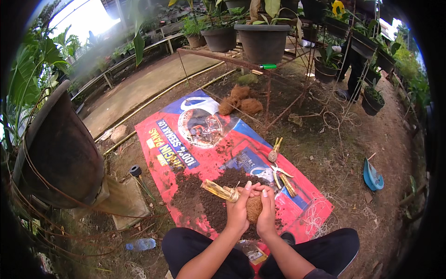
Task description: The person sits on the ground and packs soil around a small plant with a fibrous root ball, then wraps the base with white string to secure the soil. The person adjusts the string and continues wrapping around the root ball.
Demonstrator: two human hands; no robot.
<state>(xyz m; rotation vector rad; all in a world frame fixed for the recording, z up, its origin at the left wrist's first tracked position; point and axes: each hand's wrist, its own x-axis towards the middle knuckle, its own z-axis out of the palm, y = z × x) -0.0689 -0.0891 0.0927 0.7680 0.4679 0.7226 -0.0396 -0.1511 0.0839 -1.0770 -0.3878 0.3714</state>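
A round ball wrapped in brown coconut fibre (pixel 254 210) sits between my palms. My left hand (pixel 238 211) cups its left side, and my right hand (pixel 267 213) presses the other side, fingertips meeting at the top. From the left hand a bundle of yellowish cut stems (pixel 218 191), bound with twine, points up-left; where it meets the ball is hidden. Dark loose soil (pixel 223 207) lies underneath on a red printed banner (pixel 204 153). Beyond my hands are pale-handled pruning shears (pixel 277 172), a short stem bundle (pixel 288 185) and another bundle with a small wrapped ball (pixel 273 155).
Tangled white string (pixel 317 216) covers the banner's right corner. Fibre clumps (pixel 240 101) lie at its far edge, beside a rusty metal rack (pixel 223 57) holding pots. A large dark pot (pixel 59 150), plastic bottle (pixel 141 244) and blue plastic scoop (pixel 373 176) are around. A person (pixel 353 73) stands behind.
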